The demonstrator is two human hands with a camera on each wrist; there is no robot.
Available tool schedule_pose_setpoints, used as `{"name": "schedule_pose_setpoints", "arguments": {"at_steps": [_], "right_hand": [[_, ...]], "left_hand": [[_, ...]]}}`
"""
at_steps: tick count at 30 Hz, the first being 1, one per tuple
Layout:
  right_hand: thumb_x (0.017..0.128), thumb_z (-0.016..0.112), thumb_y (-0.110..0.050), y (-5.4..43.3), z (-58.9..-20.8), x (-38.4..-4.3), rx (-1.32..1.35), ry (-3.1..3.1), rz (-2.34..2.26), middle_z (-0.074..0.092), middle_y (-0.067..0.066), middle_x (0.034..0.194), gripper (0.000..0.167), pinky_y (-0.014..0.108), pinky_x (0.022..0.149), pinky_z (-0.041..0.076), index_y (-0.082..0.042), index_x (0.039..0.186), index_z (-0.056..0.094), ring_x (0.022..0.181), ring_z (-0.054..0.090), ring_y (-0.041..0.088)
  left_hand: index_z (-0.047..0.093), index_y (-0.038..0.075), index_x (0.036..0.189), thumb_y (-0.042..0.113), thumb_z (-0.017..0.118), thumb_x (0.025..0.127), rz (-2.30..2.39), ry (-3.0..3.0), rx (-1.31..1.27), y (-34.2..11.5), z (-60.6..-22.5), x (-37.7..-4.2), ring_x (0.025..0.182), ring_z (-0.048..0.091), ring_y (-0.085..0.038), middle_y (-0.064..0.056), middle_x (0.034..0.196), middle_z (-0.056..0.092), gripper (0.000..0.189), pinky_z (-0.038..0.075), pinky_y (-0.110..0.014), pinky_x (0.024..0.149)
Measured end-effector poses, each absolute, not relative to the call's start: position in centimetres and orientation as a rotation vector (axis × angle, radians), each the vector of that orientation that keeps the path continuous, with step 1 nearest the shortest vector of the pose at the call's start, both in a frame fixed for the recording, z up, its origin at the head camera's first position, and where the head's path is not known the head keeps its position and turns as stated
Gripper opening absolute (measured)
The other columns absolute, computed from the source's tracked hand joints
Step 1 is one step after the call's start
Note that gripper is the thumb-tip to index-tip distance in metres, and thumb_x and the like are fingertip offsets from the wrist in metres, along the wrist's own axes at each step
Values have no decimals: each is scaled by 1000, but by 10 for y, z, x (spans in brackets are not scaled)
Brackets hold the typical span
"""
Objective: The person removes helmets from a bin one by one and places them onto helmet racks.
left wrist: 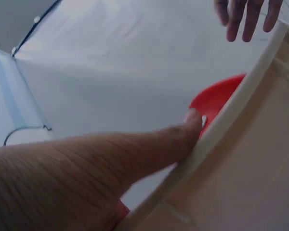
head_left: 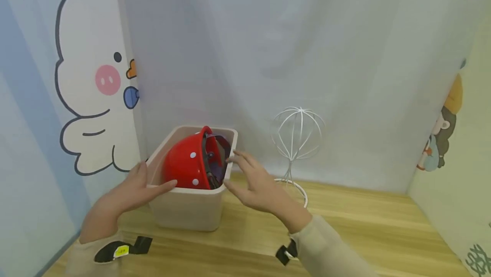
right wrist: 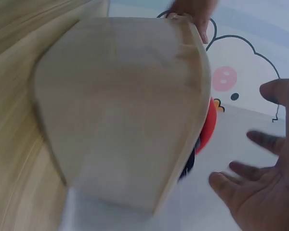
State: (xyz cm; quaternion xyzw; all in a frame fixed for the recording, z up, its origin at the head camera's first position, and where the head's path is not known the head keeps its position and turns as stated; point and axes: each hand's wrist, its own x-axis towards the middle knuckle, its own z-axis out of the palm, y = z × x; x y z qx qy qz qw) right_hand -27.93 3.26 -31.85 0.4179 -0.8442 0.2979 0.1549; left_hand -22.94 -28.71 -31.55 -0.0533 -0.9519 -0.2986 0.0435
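A red safety helmet [head_left: 184, 162] with white dots lies on its side in a pale plastic storage bin [head_left: 188, 209], its dark inner straps facing right. At the bin's front left corner, my left hand [head_left: 132, 189] grips the rim, with the thumb [left wrist: 183, 137] over the edge beside the helmet; its other fingers are partly hidden. My right hand [head_left: 253, 183] hovers by the right rim, fingers spread and holding nothing. In the right wrist view, a gap separates that right hand [right wrist: 265, 183] from the bin wall [right wrist: 120, 110].
A white wire hat stand [head_left: 297, 140] with a round base stands right of the bin, near the grey back curtain [head_left: 345, 76]. The wooden tabletop [head_left: 364, 226] extends to the right. A cartoon-printed panel [head_left: 92, 81] rises on the left.
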Motion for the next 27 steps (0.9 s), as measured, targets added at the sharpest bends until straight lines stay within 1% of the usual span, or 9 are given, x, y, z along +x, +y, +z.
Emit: {"name": "schedule_pose_setpoints", "arguments": {"at_steps": [2, 4, 5, 8, 11, 14, 17, 22, 27], "right_hand": [[96, 62, -48, 0, -309, -293, 1123, -2519, 1040, 49, 8, 146, 67, 45, 101, 50, -13, 149, 42, 128, 53, 25], [94, 60, -58, -31, -302, -304, 988, -2626, 1175, 53, 10, 143, 83, 44, 98, 52, -13, 156, 29, 124, 57, 26], [92, 60, -61, -46, -299, -308, 903, -2668, 1256, 58, 11, 136, 89, 43, 94, 54, -15, 158, 22, 115, 62, 26], [90, 62, -63, -86, -303, -314, 622, -2739, 1371, 66, 12, 119, 98, 46, 90, 56, -18, 161, 11, 100, 68, 27], [91, 68, -52, -112, -314, -319, 435, -2734, 1387, 67, 5, 86, 96, 42, 81, 59, -20, 161, 10, 71, 68, 20], [93, 69, -42, -119, -321, -321, 403, -2729, 1273, 59, 2, 67, 92, 36, 69, 60, -23, 162, 10, 54, 61, 17], [96, 68, -38, -118, -321, -321, 480, -2699, 1195, 59, 4, 63, 84, 33, 61, 58, -26, 161, 15, 47, 58, 19], [98, 65, -38, -119, -319, -319, 609, -2679, 1018, 63, 0, 69, 65, 33, 62, 58, -23, 154, 34, 48, 58, 15], [98, 66, -38, -115, -319, -314, 643, -2557, 1160, 56, -2, 60, 60, 21, 51, 52, -23, 148, 38, 42, 55, 11]], "left_hand": [[8, 4, 159, 61, 67, 88, -1110, -2907, -153, -296, -324, -232, 127, 41, -49, -30, 150, 30, 109, 54, -62, 86], [12, 12, 160, 55, 71, 87, -1242, -2857, -194, -298, -328, -235, 126, 45, -43, -23, 148, 38, 103, 56, -56, 85], [15, 14, 159, 52, 73, 87, -1274, -2833, -216, -299, -329, -236, 125, 48, -41, -20, 145, 43, 100, 57, -53, 84], [13, 11, 159, 52, 73, 86, -1265, -2830, -202, -298, -328, -236, 123, 50, -39, -20, 144, 46, 103, 57, -51, 84], [12, 7, 160, 55, 73, 85, -1235, -2844, -173, -299, -327, -237, 122, 52, -40, -22, 144, 46, 108, 57, -51, 83], [13, 8, 160, 57, 73, 84, -1215, -2845, -174, -298, -328, -238, 122, 52, -39, -22, 143, 47, 108, 58, -51, 83], [14, 8, 159, 57, 73, 85, -1188, -2849, -172, -298, -327, -237, 121, 52, -40, -22, 143, 47, 107, 58, -51, 82], [10, 7, 160, 57, 72, 86, -1187, -2858, -165, -300, -325, -235, 122, 50, -41, -24, 144, 44, 108, 56, -55, 84], [4, 4, 160, 60, 70, 85, -1166, -2909, -137, -299, -324, -235, 130, 41, -49, -28, 152, 33, 115, 52, -63, 88]]}}
